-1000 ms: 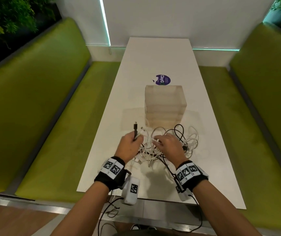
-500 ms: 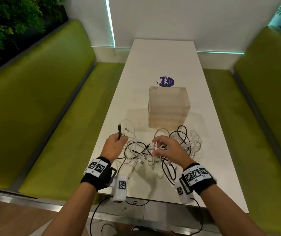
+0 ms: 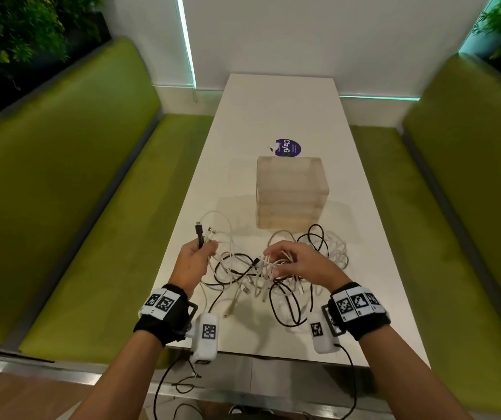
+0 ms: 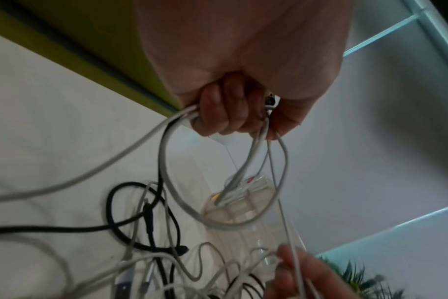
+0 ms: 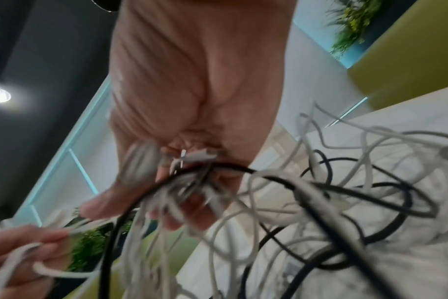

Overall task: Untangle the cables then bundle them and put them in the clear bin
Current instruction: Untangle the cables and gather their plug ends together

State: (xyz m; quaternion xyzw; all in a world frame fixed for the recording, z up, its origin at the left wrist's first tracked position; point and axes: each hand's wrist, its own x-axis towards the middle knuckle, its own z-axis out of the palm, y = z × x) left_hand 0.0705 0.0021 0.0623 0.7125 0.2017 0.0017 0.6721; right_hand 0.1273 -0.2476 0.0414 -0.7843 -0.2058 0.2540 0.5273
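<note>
Since half a second ago my left hand (image 3: pixel 193 263) has drawn further out to the left with its catch of cable ends, so the strands between my hands now stretch over the table (image 3: pixel 273 116) instead of lying bunched. That hand is closed round a few ends: a black plug (image 3: pixel 199 234) stands up out of the fist with a pale plug just beside it, and the left wrist view shows the fingers (image 4: pixel 218 113) curled over white and black leads. My right hand (image 3: pixel 299 263) is clenched on the middle of the tangle of cables (image 3: pixel 261 277), fingers hooked through a knot of white and black strands; the right wrist view is blurred but shows the bunch against the palm. I judge this to be early in the untangling step: nothing is bundled, and the clear bin (image 3: pixel 291 195) stands just beyond the heap, apparently with no cables in it. Next I would need to pick one lead and follow it through the loops, with the right hand loosening rather than tugging, since a straight pull could tighten the knot. Thin white leads and thicker black ones lie mixed in limp loops over the near half of the table.
</note>
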